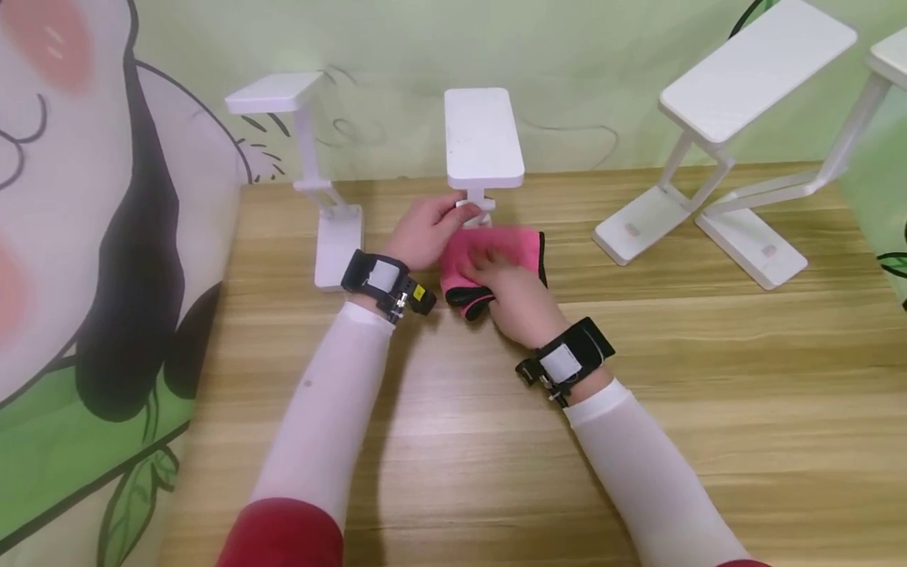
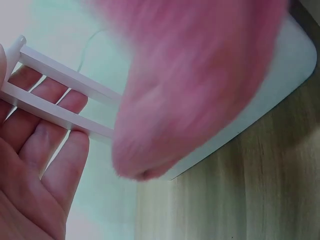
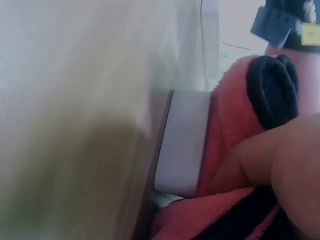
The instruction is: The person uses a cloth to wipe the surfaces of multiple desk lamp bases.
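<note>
A white desk lamp (image 1: 484, 138) stands at the back middle of the table in the head view, its flat head raised. My left hand (image 1: 421, 232) grips its stem; in the left wrist view, fingers pass behind two thin white bars (image 2: 65, 75). Over the lamp's base lies a pink cloth (image 1: 523, 246) with black edging. My right hand (image 1: 524, 299) holds this cloth against the base, fingers spread over its top. From the right wrist, the white side of the base (image 3: 182, 145) shows next to the cloth, most of the base being covered.
Another white lamp (image 1: 340, 244) stands left of my left hand. Two more, one with a wide head (image 1: 758, 71) and one with a long bent arm (image 1: 768, 189), are at the right. Behind the wooden table (image 1: 453, 441) is a pale green wall; a panda picture (image 1: 85, 236) is at the left.
</note>
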The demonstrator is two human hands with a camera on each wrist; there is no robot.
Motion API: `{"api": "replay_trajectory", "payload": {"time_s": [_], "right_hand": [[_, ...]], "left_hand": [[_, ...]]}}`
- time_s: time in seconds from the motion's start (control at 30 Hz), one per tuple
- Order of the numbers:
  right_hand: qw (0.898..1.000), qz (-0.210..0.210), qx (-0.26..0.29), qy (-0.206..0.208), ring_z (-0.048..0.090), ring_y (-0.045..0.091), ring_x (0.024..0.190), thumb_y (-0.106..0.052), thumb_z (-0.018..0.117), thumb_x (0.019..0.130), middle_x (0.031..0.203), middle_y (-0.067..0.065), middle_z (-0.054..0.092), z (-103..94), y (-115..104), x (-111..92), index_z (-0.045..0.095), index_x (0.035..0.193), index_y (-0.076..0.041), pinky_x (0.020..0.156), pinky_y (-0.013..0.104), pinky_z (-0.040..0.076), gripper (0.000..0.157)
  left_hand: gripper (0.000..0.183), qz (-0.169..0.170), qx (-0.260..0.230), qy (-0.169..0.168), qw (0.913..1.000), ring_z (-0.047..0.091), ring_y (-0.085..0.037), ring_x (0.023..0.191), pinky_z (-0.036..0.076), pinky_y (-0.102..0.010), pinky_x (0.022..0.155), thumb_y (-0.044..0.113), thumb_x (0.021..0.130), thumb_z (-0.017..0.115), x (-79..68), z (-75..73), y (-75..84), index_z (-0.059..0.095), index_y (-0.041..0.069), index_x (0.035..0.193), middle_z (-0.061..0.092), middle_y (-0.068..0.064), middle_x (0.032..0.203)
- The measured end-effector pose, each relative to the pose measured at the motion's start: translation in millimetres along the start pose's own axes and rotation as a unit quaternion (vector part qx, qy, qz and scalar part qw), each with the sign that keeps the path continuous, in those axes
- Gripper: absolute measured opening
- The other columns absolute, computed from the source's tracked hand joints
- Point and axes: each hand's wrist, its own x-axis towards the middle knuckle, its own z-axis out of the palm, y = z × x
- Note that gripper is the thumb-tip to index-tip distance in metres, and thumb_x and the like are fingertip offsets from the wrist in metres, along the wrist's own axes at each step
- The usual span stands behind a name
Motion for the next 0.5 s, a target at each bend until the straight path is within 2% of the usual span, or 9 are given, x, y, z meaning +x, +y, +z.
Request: {"api": "replay_trajectory", "payload": {"time_s": [0.1,0.27,0.4,0.5], "right_hand": [[1.0,0.009,0.0,-0.022,0.027,0.028,0.141,0.009,0.05,0.087,0.151,0.011,0.042,-1.1,-6,-14,0.05,0.145,-0.019,0.112,0.048,0.034,0.065],[0.999,0.011,0.003,-0.048,0.025,0.026,0.142,0.012,0.05,0.082,0.153,0.01,0.04,-2.7,-10,-30,0.048,0.146,-0.02,0.112,0.048,0.033,0.072],[0.999,0.002,-0.01,-0.045,0.028,0.028,0.141,0.011,0.05,0.083,0.152,0.011,0.041,-2.4,-11,-31,0.048,0.146,-0.018,0.111,0.048,0.035,0.07],[0.999,-0.011,-0.027,-0.034,0.032,0.028,0.139,0.01,0.05,0.083,0.151,0.011,0.042,-1.6,-9,-21,0.048,0.147,-0.018,0.108,0.048,0.039,0.069]], "left_hand": [[0.041,-0.002,0.004,0.002,1.0,0.04,-0.019,0.066,0.035,-0.03,0.06,0.047,0.104,0.045,0.1,-1.3,-0.4,0.067,0.013,0.113,0.04,-0.009,0.073],[0.038,-0.007,-0.001,0.0,1.0,0.041,-0.018,0.068,0.036,-0.03,0.061,0.043,0.105,0.046,-0.4,-1.8,-1.5,0.068,0.013,0.116,0.047,-0.01,0.077],[0.042,-0.008,0.004,0.0,1.0,0.039,-0.019,0.065,0.035,-0.03,0.059,0.048,0.104,0.046,0.0,-0.1,-0.2,0.068,0.013,0.112,0.039,-0.007,0.072],[0.043,-0.008,0.003,0.004,1.0,0.037,-0.019,0.062,0.034,-0.03,0.057,0.05,0.103,0.046,0.0,0.7,1.8,0.068,0.014,0.111,0.036,-0.005,0.069]]}}
